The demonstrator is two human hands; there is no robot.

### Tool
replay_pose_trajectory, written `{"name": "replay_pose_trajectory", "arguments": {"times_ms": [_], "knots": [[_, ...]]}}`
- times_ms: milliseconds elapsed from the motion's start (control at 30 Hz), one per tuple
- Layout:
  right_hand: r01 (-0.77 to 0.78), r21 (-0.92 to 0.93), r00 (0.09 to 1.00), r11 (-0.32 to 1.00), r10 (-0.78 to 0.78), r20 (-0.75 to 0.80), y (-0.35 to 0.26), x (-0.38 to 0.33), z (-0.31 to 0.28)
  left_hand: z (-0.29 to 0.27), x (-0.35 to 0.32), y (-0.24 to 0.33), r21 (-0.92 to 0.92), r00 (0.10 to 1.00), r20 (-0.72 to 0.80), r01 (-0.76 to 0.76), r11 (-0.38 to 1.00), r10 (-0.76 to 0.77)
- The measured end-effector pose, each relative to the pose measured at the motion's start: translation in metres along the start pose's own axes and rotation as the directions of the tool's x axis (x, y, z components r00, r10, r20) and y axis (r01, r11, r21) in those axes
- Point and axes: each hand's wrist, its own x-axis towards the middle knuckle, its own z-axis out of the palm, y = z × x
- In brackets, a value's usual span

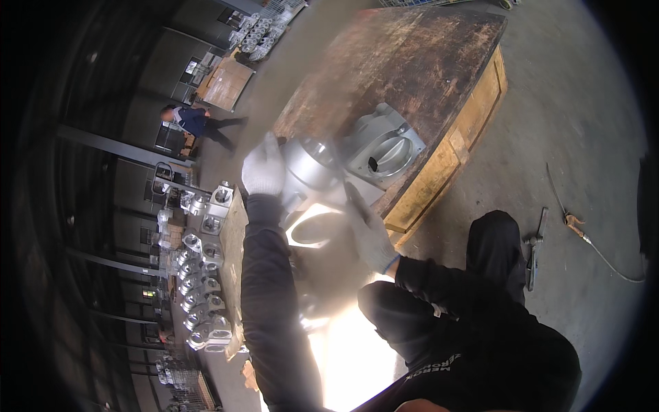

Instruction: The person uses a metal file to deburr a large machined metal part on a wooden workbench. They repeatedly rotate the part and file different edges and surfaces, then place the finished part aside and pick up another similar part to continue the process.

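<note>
A silver metal casting (311,167) with a round hollow body is held between my two hands, over the near left part of a worn wooden bench. My left hand (264,167), in a white glove, is closed on its left side. My right hand (369,230), in a glove with darkened fingertips, grips its right side. Below the round body, a wide ring-shaped opening (317,228) glares in bright light; whether it belongs to the same casting I cannot tell. A second silver casting (386,147) with a large round opening rests on the bench beside the held one.
The wooden bench (412,58) has a pale side panel. An air gun with a hose (575,225) and a metal tool (533,257) lie on the floor at right. Several castings (204,281) stand in rows at left. A person (199,123) walks in the far left.
</note>
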Motion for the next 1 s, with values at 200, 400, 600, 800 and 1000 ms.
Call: {"name": "replay_pose_trajectory", "arguments": {"times_ms": [200, 400, 600, 800, 1000], "knots": [[-0.072, -0.025, 0.997, 0.997, 0.072, -0.003, -0.003, -0.005, 0.01, -0.008, -0.007, 0.004, -0.087, 0.991, 0.127, 0.055, 0.995, -0.043], [0.111, -0.228, 0.994, 0.967, -0.112, 0.01, 0.001, -0.004, 0.023, -0.009, -0.009, 0.009, -0.06, 0.998, 0.052, 0.026, 0.998, -0.023], [0.086, -0.157, 0.996, 0.984, -0.089, -0.012, 0.013, -0.009, 0.017, -0.007, -0.01, 0.007, -0.069, 0.998, 0.051, 0.029, 0.997, -0.026], [0.32, -0.166, 0.947, 0.933, -0.311, 0.079, 0.002, -0.008, 0.019, -0.003, -0.008, 0.002, -0.079, 0.997, 0.075, 0.036, 0.996, -0.03], [0.186, -0.245, 0.982, 0.952, -0.19, 0.008, -0.032, -0.022, 0.041, -0.002, -0.006, 0.003, -0.001, 0.994, 0.088, 0.07, 0.998, -0.07]]}}
